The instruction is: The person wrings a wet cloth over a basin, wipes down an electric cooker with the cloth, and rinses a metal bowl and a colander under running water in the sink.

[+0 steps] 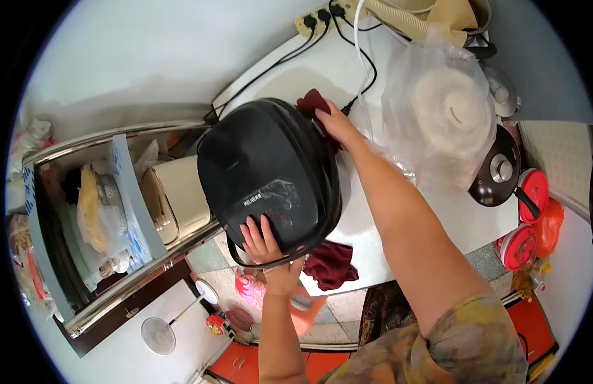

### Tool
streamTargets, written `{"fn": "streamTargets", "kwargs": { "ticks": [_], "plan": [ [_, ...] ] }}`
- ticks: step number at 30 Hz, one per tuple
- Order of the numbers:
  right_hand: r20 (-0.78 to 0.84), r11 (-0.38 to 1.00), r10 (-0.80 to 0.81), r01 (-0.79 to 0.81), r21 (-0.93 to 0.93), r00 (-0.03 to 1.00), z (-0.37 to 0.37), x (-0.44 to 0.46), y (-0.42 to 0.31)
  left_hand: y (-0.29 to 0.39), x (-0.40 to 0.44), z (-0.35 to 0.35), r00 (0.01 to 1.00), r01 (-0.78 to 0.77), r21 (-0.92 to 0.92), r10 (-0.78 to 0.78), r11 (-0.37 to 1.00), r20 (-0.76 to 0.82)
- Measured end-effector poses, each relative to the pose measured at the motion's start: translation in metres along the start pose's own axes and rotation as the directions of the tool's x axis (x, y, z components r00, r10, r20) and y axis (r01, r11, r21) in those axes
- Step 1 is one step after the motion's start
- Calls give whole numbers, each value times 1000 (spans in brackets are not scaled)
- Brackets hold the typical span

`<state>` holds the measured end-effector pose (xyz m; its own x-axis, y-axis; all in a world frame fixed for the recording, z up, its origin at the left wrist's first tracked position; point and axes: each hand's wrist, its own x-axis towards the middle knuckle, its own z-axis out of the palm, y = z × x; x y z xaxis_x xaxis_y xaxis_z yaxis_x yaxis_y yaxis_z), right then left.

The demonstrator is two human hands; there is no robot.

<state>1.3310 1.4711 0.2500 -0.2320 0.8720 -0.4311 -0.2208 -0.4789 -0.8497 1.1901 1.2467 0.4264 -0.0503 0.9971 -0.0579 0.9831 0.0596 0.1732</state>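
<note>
A black rice cooker (258, 169) with a glossy panel sits near the left end of the white tabletop. My left hand (263, 242) lies against its near side, fingers stretched flat on the panel, with the black carrying handle (268, 264) across the hand. At the cooker's far right side, my right hand (337, 125) presses a maroon cloth (314, 104) to the casing, fingers closed round it. Another maroon cloth (332, 264) is crumpled at the table's near edge. Part of the cooker's right side is hidden behind my right hand.
A metal-railed rack (111, 301) with boxes and bags adjoins the table on the left. To the right are a plastic-wrapped round item (450, 109), a lidded black pan (495, 169) and red-lidded tubs (519, 246). Black cables run to a power strip (323, 16).
</note>
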Motion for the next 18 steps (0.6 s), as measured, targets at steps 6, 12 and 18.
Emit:
{"fn": "streamTargets", "kwargs": {
  "ticks": [6, 12, 18],
  "plan": [
    [-65, 964, 17, 1, 265, 998, -8, -17, 45, 3, -1, -4, 1000, -29, 23, 29, 999, -7],
    [-169, 991, 79, -60, 117, 982, -13, -95, 51, 2, -2, -1, 999, -39, 35, 39, 999, -9],
    [-389, 987, 78, -15, 163, 918, 9, -171, 94, -2, -5, 0, 1000, -28, 3, 28, 1000, -13]
  ]
}}
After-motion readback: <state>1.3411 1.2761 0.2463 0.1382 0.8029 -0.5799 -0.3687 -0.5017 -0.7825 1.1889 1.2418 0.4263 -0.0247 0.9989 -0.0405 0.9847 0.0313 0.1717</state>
